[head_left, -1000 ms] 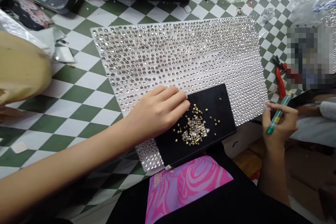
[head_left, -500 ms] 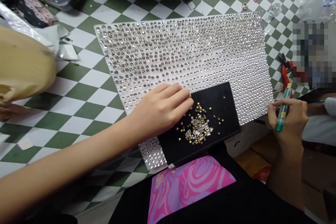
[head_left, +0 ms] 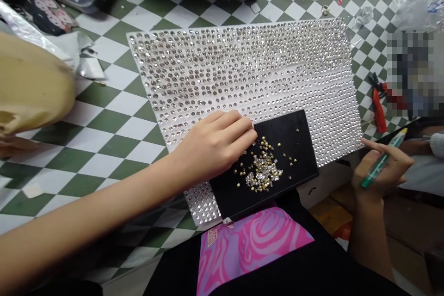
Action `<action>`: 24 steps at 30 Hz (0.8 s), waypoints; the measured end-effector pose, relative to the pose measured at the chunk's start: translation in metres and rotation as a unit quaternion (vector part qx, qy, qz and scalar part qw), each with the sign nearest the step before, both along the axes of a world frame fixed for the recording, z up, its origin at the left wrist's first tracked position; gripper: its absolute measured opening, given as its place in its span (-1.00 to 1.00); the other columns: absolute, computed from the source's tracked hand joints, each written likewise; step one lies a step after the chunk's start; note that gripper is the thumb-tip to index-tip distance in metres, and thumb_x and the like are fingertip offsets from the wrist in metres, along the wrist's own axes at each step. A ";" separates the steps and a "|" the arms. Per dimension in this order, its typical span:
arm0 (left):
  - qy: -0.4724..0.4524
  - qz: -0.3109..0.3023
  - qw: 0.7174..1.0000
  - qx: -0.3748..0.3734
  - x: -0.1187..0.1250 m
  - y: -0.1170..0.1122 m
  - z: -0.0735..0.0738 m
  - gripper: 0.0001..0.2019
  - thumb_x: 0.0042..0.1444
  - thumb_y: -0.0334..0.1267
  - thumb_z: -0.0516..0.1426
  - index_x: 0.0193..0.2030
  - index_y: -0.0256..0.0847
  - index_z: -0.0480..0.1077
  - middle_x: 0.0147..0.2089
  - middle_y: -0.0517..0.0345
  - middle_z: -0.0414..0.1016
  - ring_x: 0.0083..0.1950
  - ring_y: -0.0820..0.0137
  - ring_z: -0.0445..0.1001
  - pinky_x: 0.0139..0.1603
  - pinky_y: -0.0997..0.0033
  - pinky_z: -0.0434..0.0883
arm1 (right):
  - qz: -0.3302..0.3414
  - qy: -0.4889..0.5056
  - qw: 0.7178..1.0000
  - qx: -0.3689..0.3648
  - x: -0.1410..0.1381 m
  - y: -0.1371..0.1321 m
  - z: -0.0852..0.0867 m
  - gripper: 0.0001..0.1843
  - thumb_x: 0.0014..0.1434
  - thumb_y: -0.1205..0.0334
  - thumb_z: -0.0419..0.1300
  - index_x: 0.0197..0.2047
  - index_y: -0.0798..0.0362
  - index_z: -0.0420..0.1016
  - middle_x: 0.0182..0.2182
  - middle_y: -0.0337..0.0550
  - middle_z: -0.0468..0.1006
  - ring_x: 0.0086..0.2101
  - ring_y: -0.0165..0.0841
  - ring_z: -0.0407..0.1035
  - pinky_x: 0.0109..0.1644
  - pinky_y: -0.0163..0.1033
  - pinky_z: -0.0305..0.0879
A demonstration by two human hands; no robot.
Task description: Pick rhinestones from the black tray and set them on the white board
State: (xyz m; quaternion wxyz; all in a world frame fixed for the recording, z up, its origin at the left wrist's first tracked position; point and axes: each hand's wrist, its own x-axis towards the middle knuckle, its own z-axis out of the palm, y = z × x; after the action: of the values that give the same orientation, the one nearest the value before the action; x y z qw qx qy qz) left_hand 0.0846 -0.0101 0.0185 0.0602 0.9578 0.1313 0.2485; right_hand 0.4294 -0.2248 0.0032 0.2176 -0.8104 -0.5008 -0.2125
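Green-checkered surface (head_left: 104, 148) bearing a white sheet of clear rhinestone rows (head_left: 243, 69). Black board (head_left: 294, 134), near edge of sheet, holds loose gold-backed rhinestones (head_left: 260, 171). Left hand (head_left: 215, 145), fingers together, touches the board; right hand (head_left: 371, 180) pinches a green pen (head_left: 393, 148).

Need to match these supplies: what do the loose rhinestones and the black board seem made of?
The loose rhinestones look like faceted glass or acrylic, sparkling, with gold-coloured backs on upturned ones; the look can't settle which. The black board looks like dark-finished wood or plastic, semi-matte with faint grain streaks.
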 end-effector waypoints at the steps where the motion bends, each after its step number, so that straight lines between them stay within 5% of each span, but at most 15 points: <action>1: -0.001 0.001 1.000 0.001 0.000 0.000 0.000 -0.91 0.22 -0.37 0.10 -0.32 -0.27 0.37 -0.27 0.12 0.53 -0.25 0.40 0.46 -0.30 0.41 0.35 | 0.017 -0.029 0.999 -0.001 -0.001 0.001 0.000 -0.73 0.18 0.20 0.02 -0.03 -0.03 0.30 -0.32 -0.12 0.60 -0.24 -0.20 0.48 -0.05 -0.01 0.38; 8: -0.003 0.001 1.000 0.001 0.001 0.000 -0.002 -0.92 0.22 -0.36 0.11 -0.31 -0.26 0.37 -0.26 0.14 0.53 -0.24 0.41 0.46 -0.29 0.41 0.35 | 0.075 -0.120 0.989 -0.038 0.002 0.013 0.007 -0.74 0.15 0.26 0.07 -0.12 -0.01 0.49 -0.37 -0.10 0.62 -0.33 -0.21 0.44 -0.20 -0.11 0.38; 19: -0.007 0.003 1.000 -0.004 0.000 0.000 -0.002 -0.91 0.24 -0.36 0.09 -0.31 -0.26 0.36 -0.27 0.15 0.52 -0.24 0.43 0.46 -0.28 0.41 0.33 | 0.104 -0.208 0.972 -0.022 0.009 0.009 0.005 -0.71 0.09 0.33 0.07 -0.13 -0.05 0.48 -0.41 -0.16 0.61 -0.42 -0.24 0.40 -0.31 -0.16 0.31; 24: -0.012 0.003 1.000 -0.009 0.001 0.000 -0.003 -0.93 0.22 -0.36 0.11 -0.30 -0.26 0.36 -0.26 0.15 0.52 -0.23 0.40 0.47 -0.29 0.40 0.34 | 0.107 -0.237 0.965 0.030 0.010 0.026 0.009 -0.66 0.13 0.33 0.01 -0.06 -0.05 0.45 -0.33 -0.07 0.61 -0.31 -0.19 0.44 -0.21 -0.06 0.36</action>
State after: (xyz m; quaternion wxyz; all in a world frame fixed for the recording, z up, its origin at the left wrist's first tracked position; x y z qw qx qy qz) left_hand 0.0853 -0.0103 0.0159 0.0691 0.9539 0.1359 0.2586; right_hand 0.4389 -0.1984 0.0127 0.1381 -0.6717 -0.6150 -0.3894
